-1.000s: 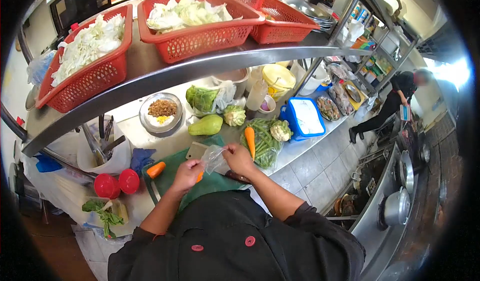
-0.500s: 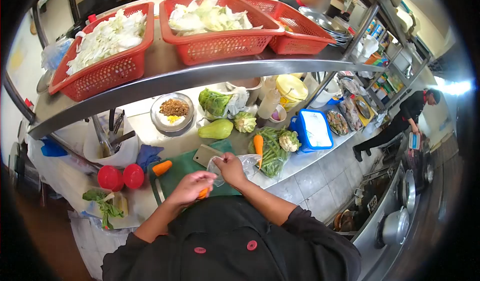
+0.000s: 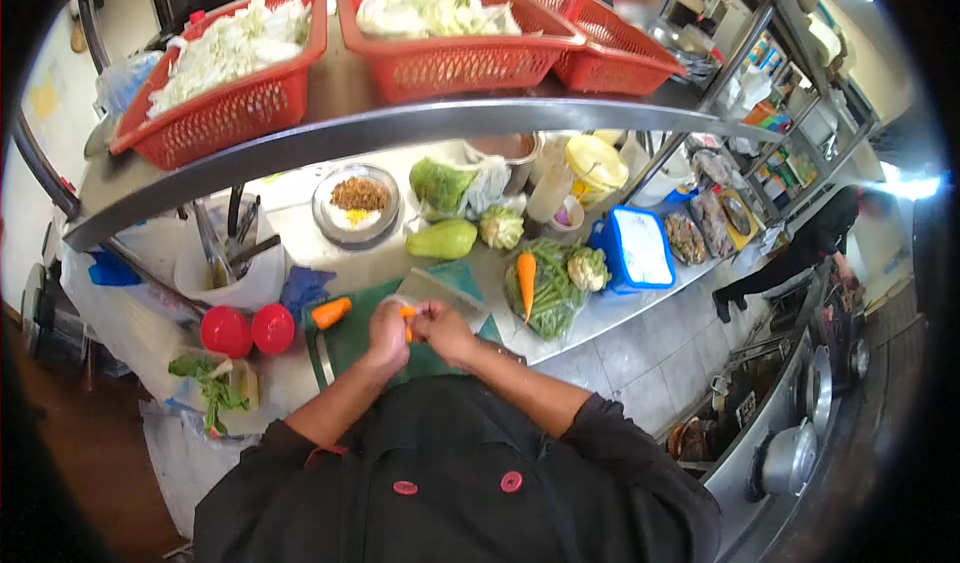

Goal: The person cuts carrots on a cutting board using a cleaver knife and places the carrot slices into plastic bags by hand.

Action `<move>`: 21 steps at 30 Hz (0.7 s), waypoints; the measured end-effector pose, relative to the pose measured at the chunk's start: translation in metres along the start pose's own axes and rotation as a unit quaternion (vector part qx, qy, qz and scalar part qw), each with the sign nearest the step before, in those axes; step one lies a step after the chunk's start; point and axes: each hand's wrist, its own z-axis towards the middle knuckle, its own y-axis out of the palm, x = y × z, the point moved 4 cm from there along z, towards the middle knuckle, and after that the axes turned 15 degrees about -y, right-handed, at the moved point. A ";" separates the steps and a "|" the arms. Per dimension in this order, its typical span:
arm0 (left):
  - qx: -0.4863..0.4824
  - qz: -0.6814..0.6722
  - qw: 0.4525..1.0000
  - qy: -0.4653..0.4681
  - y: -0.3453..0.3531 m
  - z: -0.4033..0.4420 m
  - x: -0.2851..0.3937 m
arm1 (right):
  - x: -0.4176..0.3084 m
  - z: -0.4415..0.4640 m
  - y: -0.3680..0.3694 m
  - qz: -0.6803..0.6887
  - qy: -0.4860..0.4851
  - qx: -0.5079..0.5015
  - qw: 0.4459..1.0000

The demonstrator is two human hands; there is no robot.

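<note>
Over the green cutting board (image 3: 342, 351), my left hand (image 3: 389, 336) is closed around an orange carrot piece (image 3: 408, 313). My right hand (image 3: 446, 333) is closed beside it, its fingertips at the carrot. A cleaver (image 3: 440, 291) lies on the board just beyond my hands, its handle partly behind my right wrist. Another carrot piece (image 3: 331, 312) rests at the board's left. To the right, a whole carrot (image 3: 527, 281) lies on a bag of green beans (image 3: 552, 303). A green chayote-like vegetable (image 3: 442, 239) sits beyond the board.
Red baskets (image 3: 470, 69) of cut cabbage stand on the overhead shelf (image 3: 400, 118). A metal plate (image 3: 356, 231), red bowls (image 3: 227, 332), a utensil tub (image 3: 240, 281) and a blue container (image 3: 635, 250) surround the board. A co-worker (image 3: 822, 238) stands by the stove at right.
My hands have come together at the carrot piece. The clear plastic bag that was between them no longer shows in my right hand. The view has shifted slightly, and the co-worker leans further forward.
</note>
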 end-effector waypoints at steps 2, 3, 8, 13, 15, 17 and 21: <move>-0.054 0.007 0.998 -0.013 0.000 0.004 0.001 | 0.008 0.006 -0.005 -0.070 0.010 0.065 0.995; -0.078 -0.009 0.996 -0.034 0.003 0.007 0.002 | 0.011 0.009 -0.006 -0.067 0.033 0.087 0.993; -0.152 0.176 0.960 -0.156 0.025 -0.015 0.041 | 0.001 0.026 -0.014 0.021 0.065 0.185 0.980; -0.101 0.418 0.902 0.047 0.061 -0.085 0.113 | -0.069 0.030 -0.004 0.109 0.028 0.146 0.983; -0.068 0.477 0.868 0.120 0.061 -0.096 0.134 | -0.088 0.032 -0.003 0.157 -0.012 0.120 0.980; 0.020 0.564 0.761 0.321 0.066 -0.115 0.147 | -0.094 0.036 -0.005 0.160 -0.015 0.098 0.982; 0.029 0.636 0.680 0.364 0.047 -0.073 0.108 | -0.094 0.037 -0.006 0.128 -0.006 0.016 0.992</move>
